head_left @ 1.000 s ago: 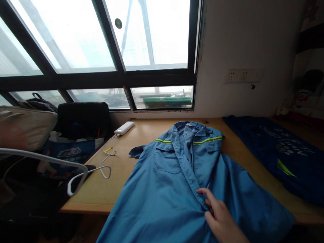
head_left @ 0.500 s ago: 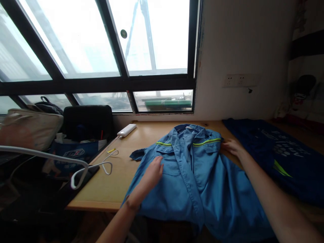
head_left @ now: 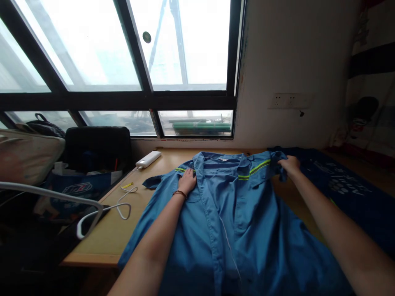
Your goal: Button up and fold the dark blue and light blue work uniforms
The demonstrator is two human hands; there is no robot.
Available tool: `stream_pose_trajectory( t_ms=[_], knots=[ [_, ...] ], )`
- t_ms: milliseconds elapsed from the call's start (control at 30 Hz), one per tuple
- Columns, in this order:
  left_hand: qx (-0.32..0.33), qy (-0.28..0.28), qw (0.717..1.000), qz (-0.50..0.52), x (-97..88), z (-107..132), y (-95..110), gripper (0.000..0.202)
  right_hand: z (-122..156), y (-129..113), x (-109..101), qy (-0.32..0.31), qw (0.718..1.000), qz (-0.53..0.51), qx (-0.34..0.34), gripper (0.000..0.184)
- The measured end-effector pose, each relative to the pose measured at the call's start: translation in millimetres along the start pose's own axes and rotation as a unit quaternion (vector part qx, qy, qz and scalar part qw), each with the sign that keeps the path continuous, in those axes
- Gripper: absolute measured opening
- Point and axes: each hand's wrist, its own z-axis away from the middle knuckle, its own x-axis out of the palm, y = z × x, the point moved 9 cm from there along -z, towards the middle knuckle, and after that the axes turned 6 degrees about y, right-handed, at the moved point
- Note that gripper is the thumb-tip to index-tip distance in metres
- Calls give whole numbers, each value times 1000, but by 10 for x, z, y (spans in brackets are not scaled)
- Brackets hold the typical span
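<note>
A blue work shirt (head_left: 225, 213) with yellow-green stripes lies front up on the table, collar toward the window, its front parted and its lower part hanging over the near edge. My left hand (head_left: 187, 181) rests flat on the chest pocket at the shirt's left side, fingers stretched out. Gripped in my right hand (head_left: 289, 165) is the end of the short sleeve on the right, pulled outward and a little raised. The other sleeve (head_left: 152, 181) lies loose on the wood at the left.
The wooden table (head_left: 101, 234) carries a white power bank (head_left: 148, 159) with a white cable (head_left: 127, 210). At the right lies a dark blue garment (head_left: 327, 172) with white print. A black chair (head_left: 98, 144) and a blue bag (head_left: 77, 189) stand left; a grey metal tube (head_left: 61, 192) crosses there.
My left hand has come down onto the shirt's chest. My right hand has drawn the right sleeve outward, and the collar and front have spread wider.
</note>
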Motion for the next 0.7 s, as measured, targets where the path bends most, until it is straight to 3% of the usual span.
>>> stream_pose_trajectory(
  t_ms=[67,133,233,367,433,500,600,700],
  knots=[
    [-2,1,1000,2,-18,-76,-144,47,-144,-64,-235,48,985,157,-55,21],
    [-4,7,1000,2,-27,-114,-196,46,-68,-157,-207,54,954,273,-109,39],
    [-6,26,1000,1,-55,-91,-166,47,461,-370,132,42,922,324,-206,52],
    [6,59,998,0,-143,62,-51,42,1560,-677,789,-53,878,260,-398,36],
    [12,75,997,-5,-205,162,32,39,1849,-669,954,-67,879,255,-397,33],
    [20,94,995,-12,-282,260,155,37,1900,-628,1043,-72,890,265,-363,28],
    [87,105,991,3,-364,399,487,40,1706,-638,1151,-109,906,265,-312,17],
    [209,33,976,44,-279,561,888,47,1414,-848,1217,-111,917,250,-289,19]
  ],
)
